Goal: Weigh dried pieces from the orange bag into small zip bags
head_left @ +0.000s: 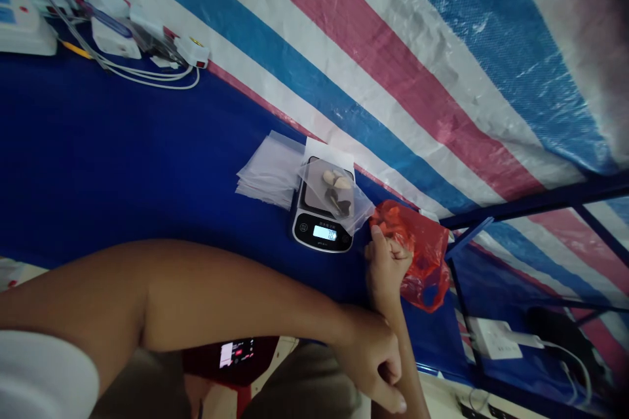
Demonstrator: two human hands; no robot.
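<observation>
My right hand (388, 262) is closed at the near left side of a crumpled red plastic bag (427, 245), touching it. What its curled fingers hold, if anything, is hidden. My left arm reaches across from the left, and my left hand (368, 360) lies over my right forearm with its fingers curled and nothing visible in them. A digital kitchen scale (322, 232) with a lit display stands left of the bag. On its pan lies a clear plastic bag (361, 206) with pale slices (337, 179) and dark pieces (339, 203) on or in it.
A stack of clear plastic bags (270, 173) lies left of the scale on the blue tabletop (122, 163). White devices and cables (157, 75) sit at the far left. A striped tarp (344, 46) rises behind; a power strip (494, 338) is at right. A lit phone (236, 352) shows below my arm.
</observation>
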